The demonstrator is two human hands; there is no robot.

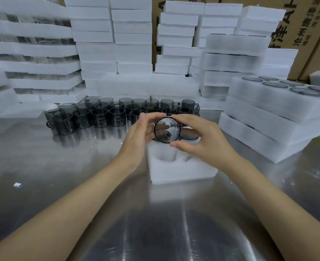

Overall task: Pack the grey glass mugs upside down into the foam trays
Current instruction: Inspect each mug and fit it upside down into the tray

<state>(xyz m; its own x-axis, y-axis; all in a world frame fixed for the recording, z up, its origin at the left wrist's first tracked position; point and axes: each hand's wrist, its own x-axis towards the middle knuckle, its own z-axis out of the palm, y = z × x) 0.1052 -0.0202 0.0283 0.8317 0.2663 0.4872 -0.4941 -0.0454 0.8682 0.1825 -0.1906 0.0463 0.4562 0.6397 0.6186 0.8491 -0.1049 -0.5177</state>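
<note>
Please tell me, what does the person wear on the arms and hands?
The left hand and the right hand are bare: no gloves, rings or watch show. Both forearms are bare too; no sleeve comes into view.

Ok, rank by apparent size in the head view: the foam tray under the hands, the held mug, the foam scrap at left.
1. foam tray
2. held mug, lifted nearer the camera, so perhaps flattered
3. foam scrap, clearly smallest
</note>
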